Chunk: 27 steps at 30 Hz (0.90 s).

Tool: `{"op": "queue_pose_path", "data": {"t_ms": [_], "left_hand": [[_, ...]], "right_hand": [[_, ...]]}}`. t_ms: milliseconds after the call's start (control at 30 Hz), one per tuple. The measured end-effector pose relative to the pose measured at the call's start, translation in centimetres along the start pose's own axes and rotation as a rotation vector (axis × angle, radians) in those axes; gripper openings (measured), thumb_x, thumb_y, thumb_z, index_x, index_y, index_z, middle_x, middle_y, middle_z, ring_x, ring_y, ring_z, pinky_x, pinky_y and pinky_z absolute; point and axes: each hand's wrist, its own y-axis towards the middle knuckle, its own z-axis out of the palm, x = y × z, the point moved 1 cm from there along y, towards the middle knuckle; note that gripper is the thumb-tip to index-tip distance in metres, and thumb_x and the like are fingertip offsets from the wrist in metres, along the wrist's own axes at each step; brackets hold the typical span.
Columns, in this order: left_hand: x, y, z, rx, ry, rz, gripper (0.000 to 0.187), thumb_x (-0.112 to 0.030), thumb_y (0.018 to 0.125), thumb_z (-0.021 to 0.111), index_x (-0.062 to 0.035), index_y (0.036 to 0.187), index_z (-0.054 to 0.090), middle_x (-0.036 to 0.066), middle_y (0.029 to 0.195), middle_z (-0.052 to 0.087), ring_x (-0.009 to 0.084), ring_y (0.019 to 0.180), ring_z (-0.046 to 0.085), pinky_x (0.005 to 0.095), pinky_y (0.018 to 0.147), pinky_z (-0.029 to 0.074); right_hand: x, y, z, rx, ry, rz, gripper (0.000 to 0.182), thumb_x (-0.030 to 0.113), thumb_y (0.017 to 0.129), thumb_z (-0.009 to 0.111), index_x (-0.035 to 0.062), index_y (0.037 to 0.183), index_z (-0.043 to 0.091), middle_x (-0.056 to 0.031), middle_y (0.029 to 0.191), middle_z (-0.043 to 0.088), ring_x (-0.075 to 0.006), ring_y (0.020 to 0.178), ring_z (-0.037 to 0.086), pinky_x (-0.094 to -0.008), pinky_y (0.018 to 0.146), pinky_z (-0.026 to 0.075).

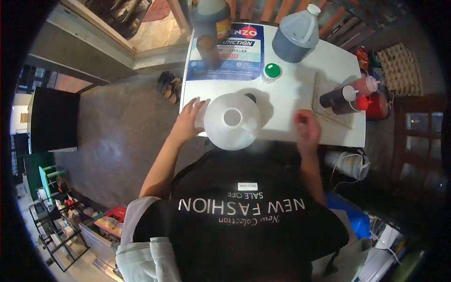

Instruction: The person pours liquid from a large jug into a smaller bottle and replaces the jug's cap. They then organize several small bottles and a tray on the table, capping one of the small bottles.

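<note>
A translucent white plastic jug (231, 134) stands uncapped at the table's near edge, its round mouth facing up. My left hand (188, 120) is closed around the handle on the jug's left side. A small dark round thing (251, 97) shows just behind the jug, partly hidden by it. To the right, my right hand (307, 129) is over the table's front edge, blurred by motion, its fingers smeared. Beyond the jug sits a small clear jar (271, 77) with a green lid.
A handled jug of dark liquid (293, 44) stands at the back right, another large dark jug (209, 21) at the back left. A printed blue-and-white sheet (251, 63) covers the table's left rear. Squeeze bottles (336, 97) lie around a shallow tray (322, 89) on the right.
</note>
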Motion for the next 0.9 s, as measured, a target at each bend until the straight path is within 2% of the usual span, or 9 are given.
{"op": "queue_pose_path", "data": {"t_ms": [100, 300, 367, 433, 500, 600, 667, 700, 900], "left_hand": [[-0.6, 0.8, -0.5, -0.030, -0.002, -0.008, 0.091, -0.012, 0.063, 0.084, -0.0191, 0.144, 0.043, 0.020, 0.148, 0.040, 0.0414, 0.130, 0.046, 0.0476, 0.105, 0.044], [2.3, 1.5, 0.6, 0.131, 0.022, 0.200, 0.053, -0.009, 0.071, 0.078, -0.0100, 0.121, 0.062, 0.012, 0.128, 0.058, 0.0378, 0.119, 0.054, 0.0450, 0.101, 0.046], [2.6, 1.7, 0.3, 0.090, 0.009, 0.220, 0.040, -0.007, 0.073, 0.076, -0.0080, 0.112, 0.066, 0.009, 0.122, 0.062, 0.0327, 0.111, 0.057, 0.0416, 0.093, 0.050], [3.1, 2.6, -0.9, -0.003, -0.503, -0.042, 0.038, -0.006, 0.078, 0.076, -0.0078, 0.114, 0.066, 0.008, 0.118, 0.063, 0.0237, 0.108, 0.059, 0.0343, 0.086, 0.053], [-0.1, 3.5, -4.9, -0.144, -0.801, -0.024, 0.031, -0.005, 0.087, 0.071, -0.0050, 0.117, 0.064, 0.005, 0.113, 0.063, 0.0159, 0.111, 0.057, 0.0296, 0.086, 0.051], [-8.8, 1.9, -13.2, -0.093, -0.977, 0.411, 0.040, -0.001, 0.084, 0.071, -0.0016, 0.122, 0.058, 0.012, 0.131, 0.050, 0.0225, 0.117, 0.055, 0.0325, 0.097, 0.047], [-12.8, 0.7, -14.6, -0.067, -1.076, 0.581, 0.046, -0.004, 0.077, 0.080, -0.0021, 0.119, 0.061, 0.010, 0.123, 0.058, 0.0231, 0.118, 0.056, 0.0383, 0.095, 0.048], [-13.2, 0.7, -14.2, -0.157, -0.818, 0.672, 0.053, -0.008, 0.073, 0.084, -0.0038, 0.120, 0.060, 0.012, 0.117, 0.062, 0.0283, 0.114, 0.059, 0.0403, 0.093, 0.049], [-16.4, 1.0, -13.2, -0.284, -0.713, 0.669, 0.057, -0.013, 0.071, 0.084, -0.0052, 0.121, 0.058, 0.014, 0.116, 0.064, 0.0324, 0.105, 0.062, 0.0397, 0.090, 0.050]], "right_hand": [[8.8, 0.9, 5.7, 0.500, -0.222, -0.269, 0.026, 0.017, 0.089, 0.069, 0.0004, 0.108, 0.064, -0.0173, 0.100, 0.066, -0.0282, 0.090, 0.065, -0.0357, 0.079, 0.050], [6.1, -1.9, 10.0, 0.340, 0.022, 0.067, 0.031, 0.014, 0.087, 0.071, -0.0050, 0.109, 0.061, -0.0225, 0.092, 0.066, -0.0334, 0.078, 0.065, -0.0371, 0.066, 0.051], [5.6, -2.0, 10.2, 0.303, -0.040, -0.091, 0.029, 0.012, 0.087, 0.070, -0.0058, 0.108, 0.060, -0.0219, 0.087, 0.066, -0.0324, 0.072, 0.065, -0.0375, 0.060, 0.049], [5.6, -2.0, 10.4, 0.272, -0.063, -0.160, 0.025, 0.009, 0.087, 0.067, -0.0051, 0.105, 0.060, -0.0208, 0.085, 0.064, -0.0307, 0.070, 0.063, -0.0383, 0.060, 0.048], [4.0, -2.3, 10.6, 0.211, -0.068, -0.249, 0.023, 0.009, 0.087, 0.066, -0.0041, 0.105, 0.060, -0.0188, 0.086, 0.064, -0.0289, 0.069, 0.061, -0.0378, 0.061, 0.047], [5.4, -1.2, 10.9, 0.065, -0.034, -0.373, 0.023, 0.008, 0.087, 0.064, -0.0023, 0.107, 0.060, -0.0156, 0.093, 0.064, -0.0261, 0.071, 0.059, -0.0369, 0.064, 0.047], [8.7, 0.2, 10.3, -0.034, 0.001, -0.425, 0.025, 0.008, 0.087, 0.064, -0.0015, 0.109, 0.060, -0.0145, 0.098, 0.064, -0.0252, 0.074, 0.060, -0.0366, 0.067, 0.048], [10.8, 0.8, 9.8, -0.013, 0.016, -0.409, 0.029, 0.010, 0.085, 0.068, -0.0005, 0.111, 0.060, -0.0133, 0.103, 0.064, -0.0234, 0.078, 0.061, -0.0351, 0.069, 0.048], [16.3, 3.1, 8.9, 0.280, -0.015, -0.242, 0.042, 0.019, 0.078, 0.082, 0.0031, 0.111, 0.063, -0.0093, 0.105, 0.067, -0.0181, 0.087, 0.064, -0.0307, 0.075, 0.051]]}}
